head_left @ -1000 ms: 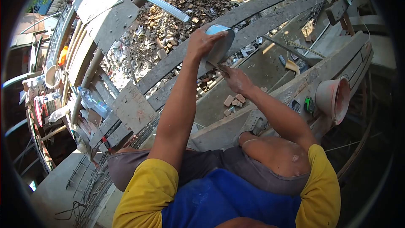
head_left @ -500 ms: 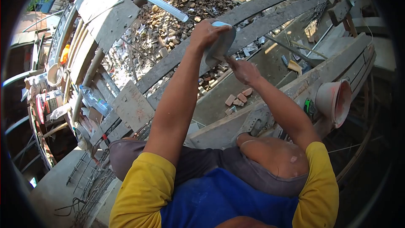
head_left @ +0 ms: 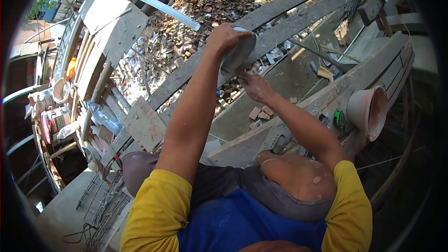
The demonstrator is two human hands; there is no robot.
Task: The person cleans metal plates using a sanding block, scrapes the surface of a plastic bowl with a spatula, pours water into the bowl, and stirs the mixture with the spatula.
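My left hand [head_left: 224, 39] is closed on the upper edge of a smooth grey-blue, curved plastic-looking piece [head_left: 240, 52], perhaps a shallow bowl or scoop. It is held tilted, out over the planks. My right hand [head_left: 254, 86] is just below, with its fingers bunched close to the piece's lower end. Whatever those fingers grip is too small and hidden to name. Both arms reach forward, past my bent knee [head_left: 303, 175].
Long wooden planks [head_left: 275, 37] cross ahead, with a rubble heap [head_left: 205, 9] beyond. A bucket [head_left: 368, 112] and a green tape measure [head_left: 339, 118] are on the right beam. Brick pieces [head_left: 259, 112] lie below. Leftward are a plastic bottle [head_left: 106, 119] and a board [head_left: 144, 123].
My right hand has shifted left and slightly down, under the grey-blue piece. My left hand, still holding the piece, has moved slightly left; the whole view has shifted a little.
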